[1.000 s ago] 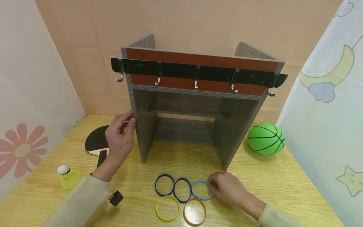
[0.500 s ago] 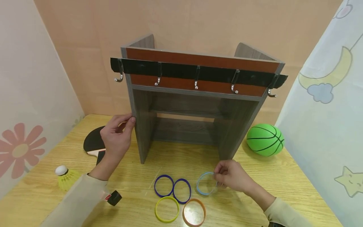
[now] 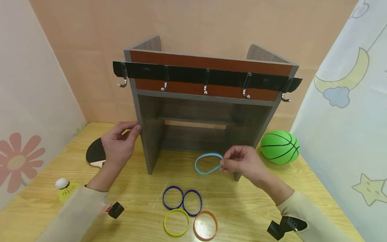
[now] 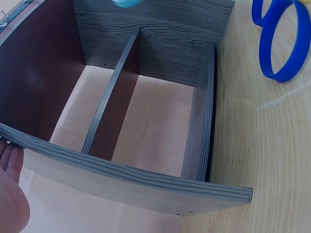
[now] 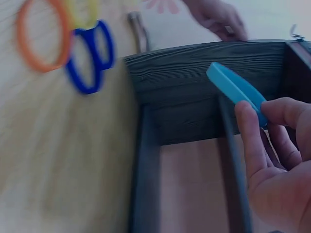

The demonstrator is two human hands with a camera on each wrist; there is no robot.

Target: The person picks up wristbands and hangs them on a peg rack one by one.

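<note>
My right hand (image 3: 246,164) pinches a light blue silicone wristband (image 3: 208,154) between thumb and fingers, raised in front of the rack's lower opening. In the right wrist view the band (image 5: 233,87) sticks out from the fingertips, tilted. My left hand (image 3: 121,141) holds the front edge of the left side panel of a grey wooden rack (image 3: 145,141), thumb at the edge and fingers on the outer side. Across the rack's front runs a black strip (image 3: 187,73) with several silver hooks (image 3: 205,89). Two dark blue wristbands (image 3: 192,214), a yellow one (image 3: 164,228) and an orange one (image 3: 195,232) lie on the table.
A green ball (image 3: 279,148) sits right of the rack. To the left lie a black table tennis paddle (image 3: 96,151), partly hidden by the left hand, and a yellow shuttlecock (image 3: 65,190). Patterned cloth and an orange backdrop enclose the wooden table (image 3: 136,188).
My right hand has lifted the light blue wristband off the table, up and forward toward the rack. My left hand stays at the side panel; the other wristbands have not moved.
</note>
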